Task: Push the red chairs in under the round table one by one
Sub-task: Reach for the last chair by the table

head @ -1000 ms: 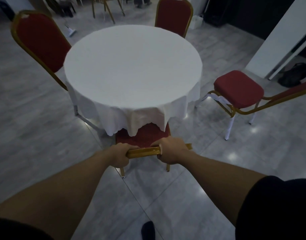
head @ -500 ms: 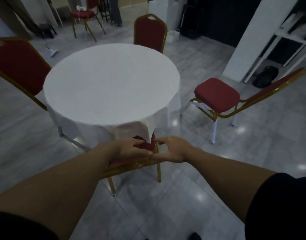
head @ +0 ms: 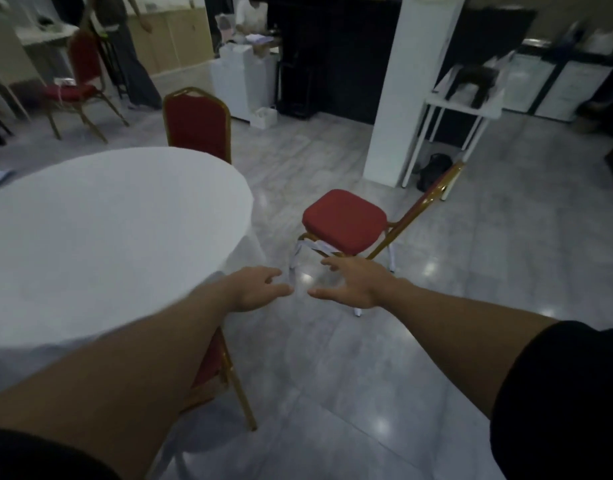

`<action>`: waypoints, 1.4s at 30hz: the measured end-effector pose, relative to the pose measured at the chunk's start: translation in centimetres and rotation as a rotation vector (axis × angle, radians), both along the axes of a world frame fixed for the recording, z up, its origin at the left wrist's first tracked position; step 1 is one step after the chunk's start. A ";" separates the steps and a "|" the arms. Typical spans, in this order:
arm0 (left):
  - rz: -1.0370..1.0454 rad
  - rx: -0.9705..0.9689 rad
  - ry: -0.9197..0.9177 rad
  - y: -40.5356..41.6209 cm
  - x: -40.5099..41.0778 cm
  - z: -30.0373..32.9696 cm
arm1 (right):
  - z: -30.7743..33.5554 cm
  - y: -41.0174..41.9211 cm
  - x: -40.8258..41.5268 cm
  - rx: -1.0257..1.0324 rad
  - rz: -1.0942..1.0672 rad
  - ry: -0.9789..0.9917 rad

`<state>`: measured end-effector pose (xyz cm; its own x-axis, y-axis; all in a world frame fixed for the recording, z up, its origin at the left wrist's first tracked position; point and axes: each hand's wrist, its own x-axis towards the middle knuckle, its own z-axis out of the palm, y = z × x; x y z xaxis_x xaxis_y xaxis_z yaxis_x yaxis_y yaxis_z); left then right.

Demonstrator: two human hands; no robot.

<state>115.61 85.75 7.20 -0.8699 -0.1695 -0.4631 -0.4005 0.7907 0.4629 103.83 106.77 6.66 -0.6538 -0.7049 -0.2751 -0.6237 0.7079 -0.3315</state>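
The round table [head: 100, 237] with its white cloth fills the left of the view. A red chair with a gold frame [head: 346, 221] stands away from the table on the right, its seat facing the table. Another red chair [head: 197, 124] is at the table's far side. Below my left forearm, a red chair [head: 211, 358] is tucked under the table edge, mostly hidden. My left hand [head: 256, 289] and my right hand [head: 353, 284] are stretched forward in the air, fingers apart, holding nothing, just short of the right-hand chair.
A white pillar [head: 412, 84] and a white side table [head: 460, 109] stand behind the right-hand chair, with a dark bag [head: 433, 169] on the floor. A person [head: 125, 46] stands at the back left beside another red chair [head: 76, 81]. Grey tiled floor lies all around.
My hands let go of the near chair's back, which now sits under the table. The view swung right and both open hands moved toward the right-hand chair.
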 end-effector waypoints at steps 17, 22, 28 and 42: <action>-0.256 -0.145 0.066 11.0 -28.1 0.3 | 1.4 12.1 -24.6 0.041 -0.174 0.040; -0.298 -0.145 0.068 12.2 -36.8 0.8 | 2.3 14.5 -31.1 0.044 -0.246 0.034; -0.316 -0.096 0.053 16.0 -45.0 0.7 | 2.4 18.1 -38.3 0.036 -0.289 0.010; -0.137 -0.062 0.044 27.5 -61.5 -0.6 | 0.4 27.8 -59.9 0.059 -0.090 0.054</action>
